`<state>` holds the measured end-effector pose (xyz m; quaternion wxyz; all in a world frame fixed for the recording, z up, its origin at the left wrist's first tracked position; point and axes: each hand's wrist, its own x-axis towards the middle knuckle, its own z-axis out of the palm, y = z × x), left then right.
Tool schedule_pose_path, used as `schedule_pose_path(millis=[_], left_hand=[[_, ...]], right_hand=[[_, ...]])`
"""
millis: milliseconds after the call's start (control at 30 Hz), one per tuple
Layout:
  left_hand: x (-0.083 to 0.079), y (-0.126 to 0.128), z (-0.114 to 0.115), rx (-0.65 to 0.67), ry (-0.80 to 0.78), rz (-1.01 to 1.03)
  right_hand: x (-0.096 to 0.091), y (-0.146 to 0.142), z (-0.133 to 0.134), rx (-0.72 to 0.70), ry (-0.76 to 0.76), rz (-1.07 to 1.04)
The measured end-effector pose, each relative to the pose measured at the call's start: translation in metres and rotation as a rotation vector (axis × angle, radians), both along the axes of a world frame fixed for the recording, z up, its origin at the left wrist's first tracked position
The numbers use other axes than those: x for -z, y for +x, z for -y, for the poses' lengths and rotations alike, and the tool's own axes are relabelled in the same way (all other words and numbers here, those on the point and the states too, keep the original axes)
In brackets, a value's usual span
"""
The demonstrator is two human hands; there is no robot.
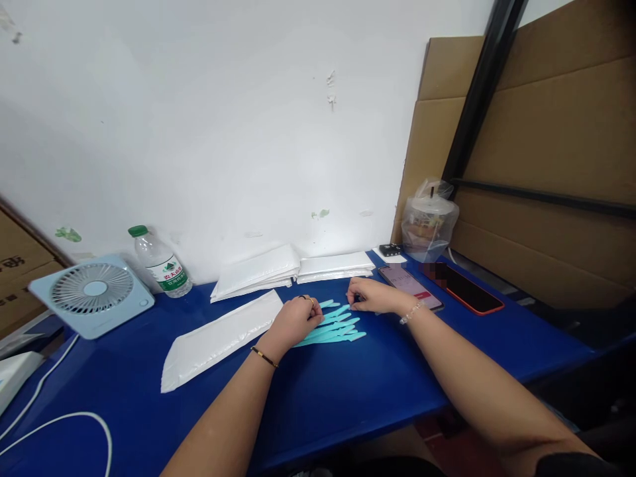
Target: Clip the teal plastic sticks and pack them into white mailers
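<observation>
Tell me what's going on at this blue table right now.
A person has both hands on a loose fan of teal plastic sticks lying on the blue table. The left hand covers their near ends and the right hand touches the far tips; whether either grips one cannot be told. A long white padded envelope lies flat to the left, and stacked envelopes sit by the wall. A small fan, a water bottle and two phones stand around.
</observation>
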<state>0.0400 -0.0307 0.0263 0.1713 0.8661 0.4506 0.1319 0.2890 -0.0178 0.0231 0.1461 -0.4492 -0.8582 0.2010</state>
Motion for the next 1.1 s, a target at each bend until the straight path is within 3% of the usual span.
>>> schedule_pose_path(millis=[100,233,500,1100], left_hand=[[-0.005,0.000,0.002,-0.047,-0.015,0.088],[-0.006,-0.001,0.001,-0.086,-0.064,0.206],[-0.007,-0.002,-0.005,-0.070,0.124,0.199],[-0.004,-0.002,-0.006,-0.081,0.175,0.130]], right_hand=[[-0.002,0.002,0.001,0.044,-0.010,-0.067],[-0.006,0.007,-0.001,0.120,-0.039,-0.350],[-0.007,-0.009,0.000,0.282,-0.208,-0.868],[-0.010,-0.022,0.007,0.226,-0.299,-0.973]])
